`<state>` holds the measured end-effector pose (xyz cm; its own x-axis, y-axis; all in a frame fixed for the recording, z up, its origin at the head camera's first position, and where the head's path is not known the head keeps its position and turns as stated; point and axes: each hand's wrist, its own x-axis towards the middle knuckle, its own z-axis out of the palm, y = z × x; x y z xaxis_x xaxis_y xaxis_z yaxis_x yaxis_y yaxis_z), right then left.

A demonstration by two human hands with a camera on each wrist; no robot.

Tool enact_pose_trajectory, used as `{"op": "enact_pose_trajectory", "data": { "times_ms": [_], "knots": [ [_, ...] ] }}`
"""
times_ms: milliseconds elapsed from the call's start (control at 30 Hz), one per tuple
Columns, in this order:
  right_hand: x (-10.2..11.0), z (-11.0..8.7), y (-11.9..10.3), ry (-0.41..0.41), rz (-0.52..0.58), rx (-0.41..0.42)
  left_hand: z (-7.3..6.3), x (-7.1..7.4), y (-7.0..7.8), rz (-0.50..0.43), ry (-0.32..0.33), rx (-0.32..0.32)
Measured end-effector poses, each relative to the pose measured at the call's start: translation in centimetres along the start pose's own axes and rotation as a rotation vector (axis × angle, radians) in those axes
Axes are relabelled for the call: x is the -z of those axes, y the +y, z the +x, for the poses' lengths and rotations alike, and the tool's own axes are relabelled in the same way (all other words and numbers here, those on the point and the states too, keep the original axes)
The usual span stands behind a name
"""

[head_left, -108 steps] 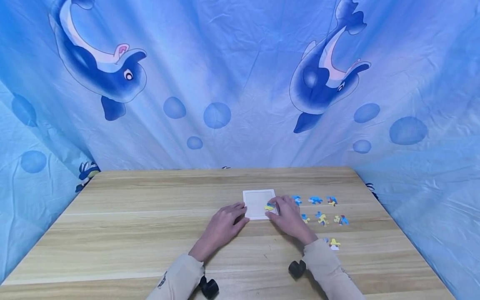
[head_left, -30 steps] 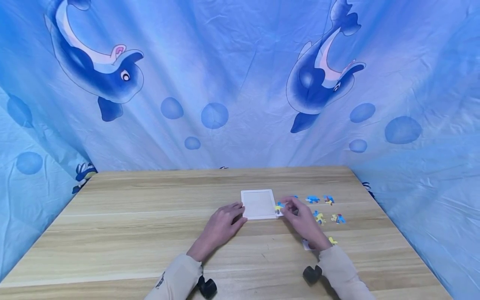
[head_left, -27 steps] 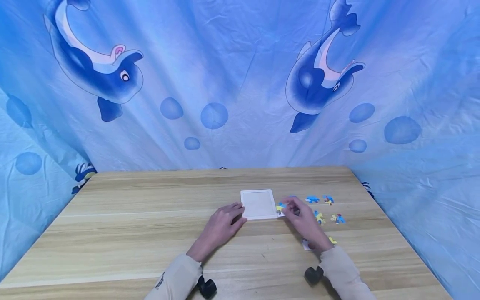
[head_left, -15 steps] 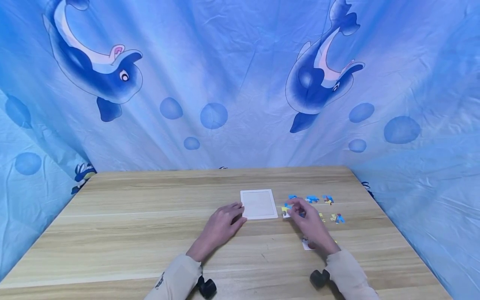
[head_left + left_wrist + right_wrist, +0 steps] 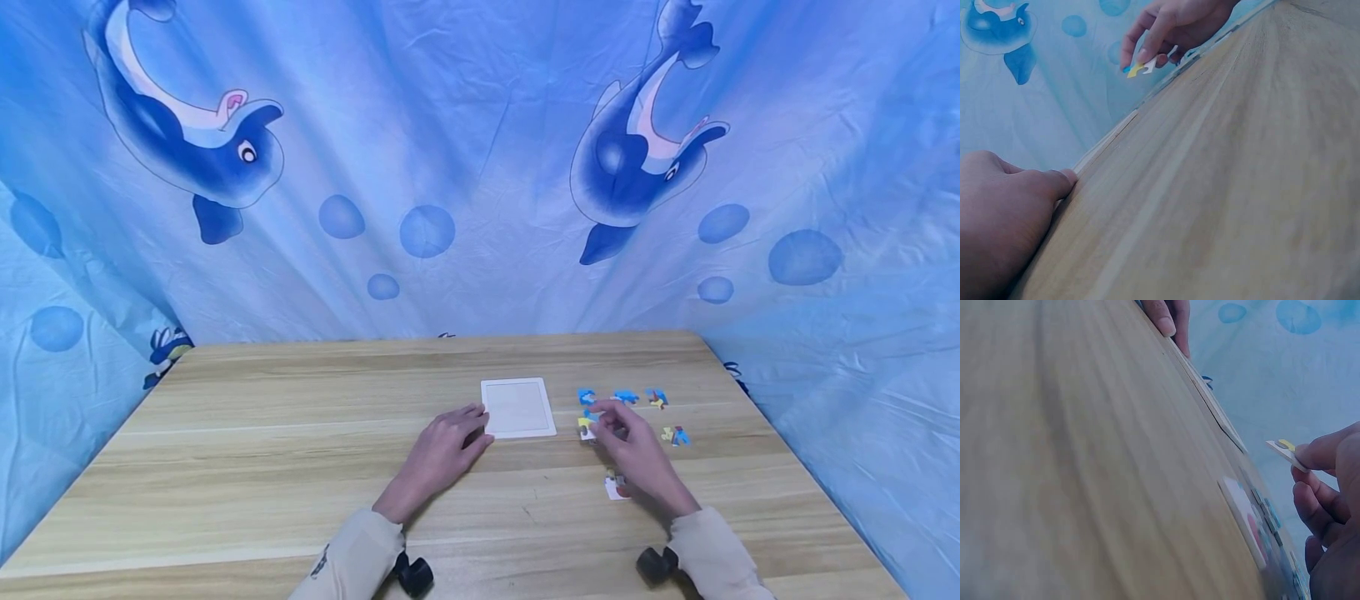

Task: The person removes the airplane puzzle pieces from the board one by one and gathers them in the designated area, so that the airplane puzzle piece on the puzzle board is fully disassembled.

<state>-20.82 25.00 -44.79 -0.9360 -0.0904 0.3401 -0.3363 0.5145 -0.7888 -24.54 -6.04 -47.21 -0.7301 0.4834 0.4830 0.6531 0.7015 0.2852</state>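
In the head view a flat white puzzle frame [image 5: 519, 432] lies on the wooden table. My left hand [image 5: 444, 446] rests at its left side, thumb near the front corner and relaxed fingers at the edge. My right hand [image 5: 636, 450] pinches a jigsaw piece [image 5: 587, 427], blue, yellow and white, between thumb and fingers, right of the frame. In the left wrist view that piece [image 5: 1138, 69] shows from the side, raised off the table. A white and red piece [image 5: 617, 488] lies below the right hand. My right hand and forearm hide some pieces.
Blue pieces [image 5: 626, 397] lie in a row behind the right hand, with a red, blue and yellow piece [image 5: 657, 398] at the end. Another piece [image 5: 678, 436] is farther right. A blue dolphin curtain [image 5: 480, 167] hangs behind the table [image 5: 300, 392].
My right hand has moved from over the frame's right side to beyond its right edge, carrying the pinched jigsaw piece rightward. My left hand has stayed at the frame.
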Motion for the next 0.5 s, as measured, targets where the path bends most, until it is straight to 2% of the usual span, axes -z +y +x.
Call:
{"op": "enact_pose_trajectory", "data": {
  "times_ms": [67, 500],
  "knots": [
    [0.2, -0.1, 0.8, 0.002, -0.005, 0.001, 0.0, 0.0, 0.0, 0.000, 0.002, 0.000],
    [1.6, -1.4, 1.2, 0.013, -0.078, -0.046, 0.0, 0.1, 0.1, -0.018, 0.006, -0.008]
  ]
}}
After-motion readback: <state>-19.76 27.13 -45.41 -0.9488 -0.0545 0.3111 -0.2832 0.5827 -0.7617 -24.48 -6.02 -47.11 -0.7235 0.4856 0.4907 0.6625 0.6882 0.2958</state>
